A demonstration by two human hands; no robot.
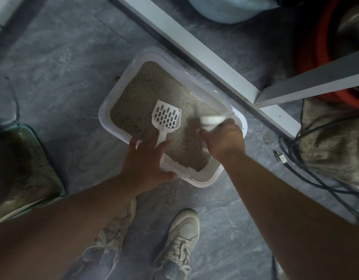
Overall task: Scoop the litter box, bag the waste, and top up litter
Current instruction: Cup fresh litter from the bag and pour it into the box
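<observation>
Dim, flat, cool-toned lighting with soft shadows; my right hand (223, 138) and the white cup (212, 123) it holds show motion blur, my forearms are underexposed, and wide-angle distortion bends the frame edges.

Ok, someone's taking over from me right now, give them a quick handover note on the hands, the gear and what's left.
Left hand: fingers over the scoop handle at the litter box's near rim; grip unclear.
Right hand: holds a white cup, blurred, over the litter.
Scoop lies on the litter, slotted head empty.
Done: litter looks clean and well filled; cannot confirm more.
Left: no waste bag in view; finish topping up, level the litter.
</observation>
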